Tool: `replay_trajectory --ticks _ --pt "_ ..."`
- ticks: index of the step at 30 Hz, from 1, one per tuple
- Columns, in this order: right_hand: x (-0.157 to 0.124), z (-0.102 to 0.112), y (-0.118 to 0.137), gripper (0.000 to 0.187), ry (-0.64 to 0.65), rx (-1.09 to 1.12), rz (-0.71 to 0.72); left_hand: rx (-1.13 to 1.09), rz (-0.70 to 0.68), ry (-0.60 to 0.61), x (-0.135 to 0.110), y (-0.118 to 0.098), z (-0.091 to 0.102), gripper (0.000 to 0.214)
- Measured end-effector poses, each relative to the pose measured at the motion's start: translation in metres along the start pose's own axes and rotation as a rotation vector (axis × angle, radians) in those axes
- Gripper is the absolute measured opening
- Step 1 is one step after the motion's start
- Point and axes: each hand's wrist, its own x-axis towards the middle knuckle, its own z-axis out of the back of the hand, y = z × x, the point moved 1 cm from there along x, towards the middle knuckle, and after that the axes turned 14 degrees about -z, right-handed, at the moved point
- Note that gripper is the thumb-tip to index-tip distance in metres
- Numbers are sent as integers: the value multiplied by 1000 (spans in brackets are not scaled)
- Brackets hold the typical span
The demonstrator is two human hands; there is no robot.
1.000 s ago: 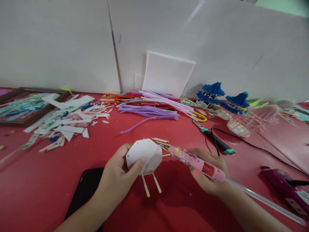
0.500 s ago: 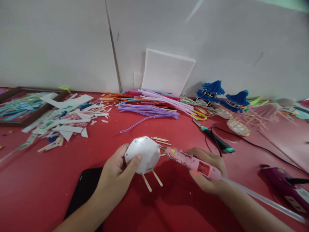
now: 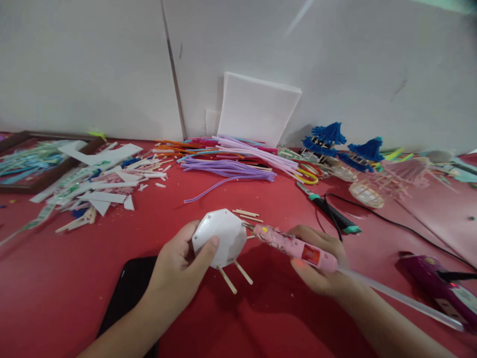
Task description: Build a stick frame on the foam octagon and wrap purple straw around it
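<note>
My left hand (image 3: 182, 263) grips a white many-sided board (image 3: 225, 238) with its thumb laid across the face. Small holes dot the board's border, and two thin wooden sticks (image 3: 235, 279) stick out from its lower edge. In my right hand (image 3: 324, 263) is a pink hot glue gun (image 3: 286, 243), its fingers wrapped round the body. The metal nozzle meets the board's right edge, though whether it touches is hard to tell. A clear glue stick (image 3: 406, 301) trails out of the gun's back end. Behind the board lie several loose wooden sticks (image 3: 248, 215).
Purple pipe cleaners (image 3: 231, 170) lie below white sheets (image 3: 259, 109) leaning on the wall. Paper scraps (image 3: 108, 191) and a frame (image 3: 40, 186) are left. A black phone (image 3: 126, 288) sits by my left arm. Right are a craft knife (image 3: 333, 214), blue-roofed models (image 3: 328, 136) and a magenta power strip (image 3: 436, 283).
The glue gun has shifted very slightly left along the board's edge. The board stays almost still in my left hand, and the view has moved a little.
</note>
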Motion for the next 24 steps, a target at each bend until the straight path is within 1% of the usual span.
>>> replay_trajectory --ticks 9,19,24 --pt "0 -2 -4 5 -29 -28 79 -11 -6 2 -1 3 0 35" --pt "0 -2 -3 6 -34 -48 72 -3 -5 9 1 2 0 30" --pt "1 -3 -5 5 -47 -46 76 -11 9 -7 1 1 0 35"
